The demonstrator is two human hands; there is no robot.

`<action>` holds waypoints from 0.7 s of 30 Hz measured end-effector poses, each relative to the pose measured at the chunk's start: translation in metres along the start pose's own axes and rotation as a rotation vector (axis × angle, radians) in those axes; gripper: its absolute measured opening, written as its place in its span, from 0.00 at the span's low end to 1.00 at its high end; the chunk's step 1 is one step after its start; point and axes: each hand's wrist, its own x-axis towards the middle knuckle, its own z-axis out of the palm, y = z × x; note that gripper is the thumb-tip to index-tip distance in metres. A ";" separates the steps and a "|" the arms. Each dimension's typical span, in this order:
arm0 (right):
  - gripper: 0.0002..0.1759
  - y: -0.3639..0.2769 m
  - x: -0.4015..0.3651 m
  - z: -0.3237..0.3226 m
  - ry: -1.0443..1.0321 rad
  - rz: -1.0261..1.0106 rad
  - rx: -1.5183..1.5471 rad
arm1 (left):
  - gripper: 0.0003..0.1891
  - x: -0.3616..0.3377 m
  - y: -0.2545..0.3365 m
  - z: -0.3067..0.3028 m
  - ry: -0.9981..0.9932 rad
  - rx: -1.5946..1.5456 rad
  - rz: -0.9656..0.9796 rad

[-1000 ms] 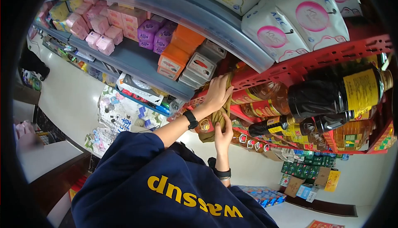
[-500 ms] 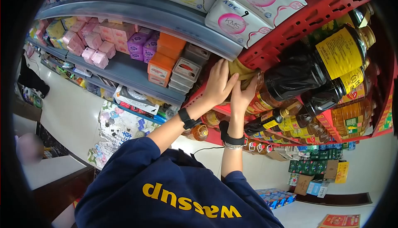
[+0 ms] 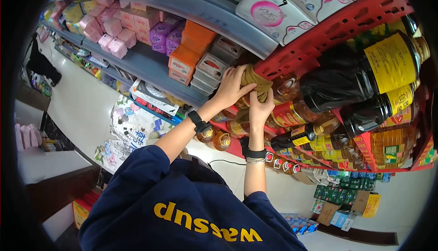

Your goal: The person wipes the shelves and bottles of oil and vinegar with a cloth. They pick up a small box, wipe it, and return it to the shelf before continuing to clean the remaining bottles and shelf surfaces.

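An olive-brown cloth (image 3: 259,83) is bunched at the end of the red shelf frame, between the grey shelf and the oil bottles. My left hand (image 3: 232,87) grips it from the left, thumb stretched across the folds. Just below, my right hand (image 3: 262,108) pinches the cloth's lower part, its thumb and fingers pointing up. The two hands nearly touch. What lies under the cloth is hidden. An amber oil bottle (image 3: 286,88) stands close to the right of the cloth.
Large dark bottles with yellow labels (image 3: 390,64) fill the red rack (image 3: 337,23) at right. Orange boxes (image 3: 185,59) and purple packs (image 3: 165,36) sit on the grey shelf (image 3: 137,62) at left. White KMS packs (image 3: 269,16) lie above. Cartons (image 3: 337,207) stand on the floor.
Both hands have shifted slightly down and left along the red frame with the cloth. More of the cloth shows between them, and the amber bottle is less covered. The view has moved a little.
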 end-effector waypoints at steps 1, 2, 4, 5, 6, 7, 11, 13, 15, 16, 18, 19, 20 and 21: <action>0.18 0.002 -0.002 0.001 0.024 -0.010 -0.068 | 0.30 -0.001 -0.002 -0.001 0.010 0.007 -0.012; 0.18 0.003 -0.003 0.002 0.048 -0.021 -0.136 | 0.30 -0.001 -0.003 0.000 0.005 0.000 -0.026; 0.18 0.006 -0.005 0.002 0.022 -0.020 -0.132 | 0.31 -0.004 -0.004 0.003 0.012 -0.006 -0.053; 0.18 0.011 -0.007 0.003 0.026 -0.021 -0.128 | 0.31 -0.005 -0.005 0.004 0.002 -0.014 -0.069; 0.18 0.017 -0.009 0.005 0.032 -0.021 -0.122 | 0.32 -0.006 -0.007 0.005 -0.010 -0.021 -0.084; 0.16 0.023 -0.013 0.008 0.051 -0.028 -0.092 | 0.33 -0.008 -0.008 0.007 0.001 0.001 -0.084; 0.14 0.051 -0.026 0.016 0.091 -0.066 -0.051 | 0.35 -0.021 -0.016 0.010 -0.032 -0.040 -0.136; 0.14 0.067 -0.037 0.021 0.080 -0.023 -0.075 | 0.36 -0.031 -0.022 0.010 -0.054 -0.066 -0.181; 0.15 0.089 -0.047 0.021 0.035 0.058 -0.134 | 0.36 -0.041 -0.029 0.011 -0.075 -0.095 -0.217; 0.15 0.101 -0.052 0.021 0.036 0.060 -0.134 | 0.36 -0.047 -0.033 0.010 -0.079 -0.087 -0.229; 0.15 0.115 -0.062 0.022 -0.034 0.163 -0.244 | 0.37 -0.057 -0.040 0.012 -0.099 -0.083 -0.238; 0.16 0.118 -0.066 0.023 -0.030 0.174 -0.231 | 0.37 -0.060 -0.043 0.013 -0.089 -0.065 -0.232; 0.16 0.121 -0.069 0.026 -0.009 0.182 -0.232 | 0.36 -0.063 -0.046 0.015 -0.084 -0.049 -0.221; 0.14 0.124 -0.070 0.028 0.014 0.151 -0.268 | 0.36 -0.062 -0.046 0.015 -0.100 -0.055 -0.227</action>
